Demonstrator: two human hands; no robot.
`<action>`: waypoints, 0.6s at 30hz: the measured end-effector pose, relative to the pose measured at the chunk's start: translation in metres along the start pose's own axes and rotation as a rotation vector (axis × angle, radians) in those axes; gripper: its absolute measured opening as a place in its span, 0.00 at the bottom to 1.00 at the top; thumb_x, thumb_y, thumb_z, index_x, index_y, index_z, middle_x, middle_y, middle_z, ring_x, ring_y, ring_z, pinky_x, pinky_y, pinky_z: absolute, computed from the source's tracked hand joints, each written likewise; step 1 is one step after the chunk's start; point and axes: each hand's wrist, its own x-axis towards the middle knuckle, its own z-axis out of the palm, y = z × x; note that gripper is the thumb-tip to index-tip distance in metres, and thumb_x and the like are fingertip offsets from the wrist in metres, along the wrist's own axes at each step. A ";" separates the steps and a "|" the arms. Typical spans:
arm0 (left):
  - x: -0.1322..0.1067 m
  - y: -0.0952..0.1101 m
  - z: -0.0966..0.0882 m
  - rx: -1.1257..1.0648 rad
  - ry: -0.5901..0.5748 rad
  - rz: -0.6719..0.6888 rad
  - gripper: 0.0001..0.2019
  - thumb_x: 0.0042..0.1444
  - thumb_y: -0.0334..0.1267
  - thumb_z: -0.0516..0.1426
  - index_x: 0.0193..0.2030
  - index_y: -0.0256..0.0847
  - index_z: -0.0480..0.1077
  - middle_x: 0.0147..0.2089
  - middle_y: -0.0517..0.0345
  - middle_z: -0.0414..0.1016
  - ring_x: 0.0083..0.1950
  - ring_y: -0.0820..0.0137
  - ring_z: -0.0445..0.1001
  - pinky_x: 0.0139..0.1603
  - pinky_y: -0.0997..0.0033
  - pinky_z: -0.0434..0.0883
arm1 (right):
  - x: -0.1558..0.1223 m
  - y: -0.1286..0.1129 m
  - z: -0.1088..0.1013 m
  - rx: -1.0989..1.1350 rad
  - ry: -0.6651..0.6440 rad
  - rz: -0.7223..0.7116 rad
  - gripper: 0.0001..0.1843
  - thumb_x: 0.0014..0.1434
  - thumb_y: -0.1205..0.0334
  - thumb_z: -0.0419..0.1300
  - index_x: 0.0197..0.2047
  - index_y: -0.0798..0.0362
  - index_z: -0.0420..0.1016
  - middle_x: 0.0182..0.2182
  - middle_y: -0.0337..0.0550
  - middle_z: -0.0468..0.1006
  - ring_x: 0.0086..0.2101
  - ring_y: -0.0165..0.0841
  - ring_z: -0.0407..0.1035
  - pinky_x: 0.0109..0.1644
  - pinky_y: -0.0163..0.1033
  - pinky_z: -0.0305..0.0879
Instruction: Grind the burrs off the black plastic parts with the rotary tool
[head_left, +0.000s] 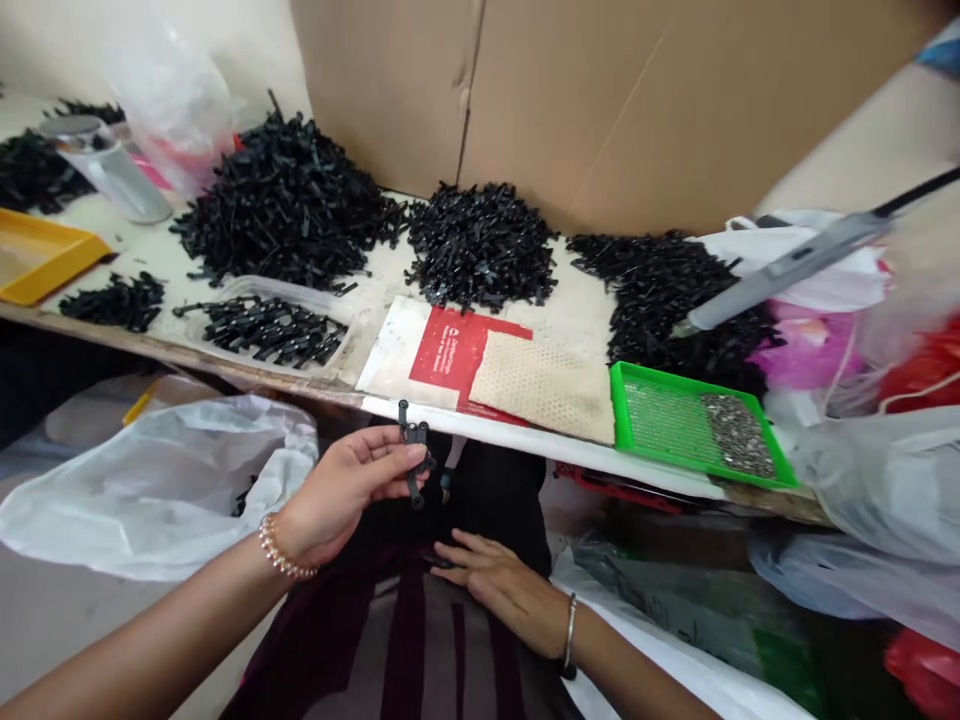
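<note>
Pinched between the thumb and fingers of my left hand (367, 468) is a small black jointed plastic part (415, 440), held just off the bench's front edge. Its arms stick out above and below my fingers. My right hand (499, 580) lies palm down over my lap with its fingers stretched out. Something small and dark shows by those fingertips, too unclear to name. Ahead of my left hand, on the bench, are a red and white printed sheet (442, 350) and a cream dimpled pad (544, 380). A clear plastic tray (341, 350) to the left holds similar black parts.
Black plastic pieces form heaps (277, 200) along the bench. A green tray (630, 435) with small metal pieces sits at the right, below a hanging electric screwdriver (787, 270). At the left are a yellow tray (82, 255) and a white bag (97, 500).
</note>
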 end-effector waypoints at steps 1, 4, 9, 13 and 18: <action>0.003 0.003 0.006 0.011 -0.027 -0.008 0.14 0.41 0.39 0.69 0.33 0.37 0.74 0.33 0.57 0.77 0.34 0.72 0.76 0.33 0.78 0.75 | 0.000 0.002 0.002 0.027 0.020 -0.013 0.27 0.70 0.47 0.35 0.63 0.42 0.61 0.64 0.39 0.57 0.65 0.37 0.44 0.68 0.50 0.40; 0.014 0.010 0.025 0.034 -0.099 -0.024 0.13 0.42 0.37 0.69 0.34 0.37 0.75 0.34 0.56 0.78 0.33 0.72 0.76 0.33 0.79 0.75 | -0.003 0.005 -0.002 0.192 0.090 -0.099 0.26 0.68 0.44 0.42 0.60 0.46 0.67 0.61 0.44 0.63 0.62 0.38 0.52 0.67 0.49 0.45; 0.041 0.022 0.057 0.067 -0.191 -0.036 0.12 0.42 0.36 0.69 0.34 0.36 0.75 0.33 0.55 0.78 0.33 0.73 0.76 0.33 0.79 0.75 | -0.031 0.003 -0.062 0.335 0.686 -0.148 0.19 0.66 0.49 0.51 0.56 0.44 0.70 0.57 0.45 0.68 0.54 0.38 0.64 0.62 0.49 0.56; 0.066 0.030 0.086 0.112 -0.254 -0.068 0.12 0.43 0.36 0.69 0.34 0.35 0.75 0.35 0.53 0.78 0.33 0.73 0.76 0.34 0.77 0.75 | -0.055 -0.002 -0.154 0.213 1.509 -0.208 0.25 0.62 0.52 0.56 0.61 0.42 0.58 0.61 0.45 0.60 0.55 0.37 0.61 0.61 0.49 0.58; 0.105 0.032 0.122 0.122 -0.276 -0.135 0.13 0.39 0.35 0.70 0.32 0.35 0.74 0.33 0.52 0.78 0.31 0.71 0.77 0.31 0.76 0.75 | -0.037 -0.014 -0.229 0.129 1.511 -0.205 0.48 0.51 0.48 0.66 0.67 0.43 0.42 0.63 0.49 0.55 0.56 0.38 0.61 0.61 0.47 0.58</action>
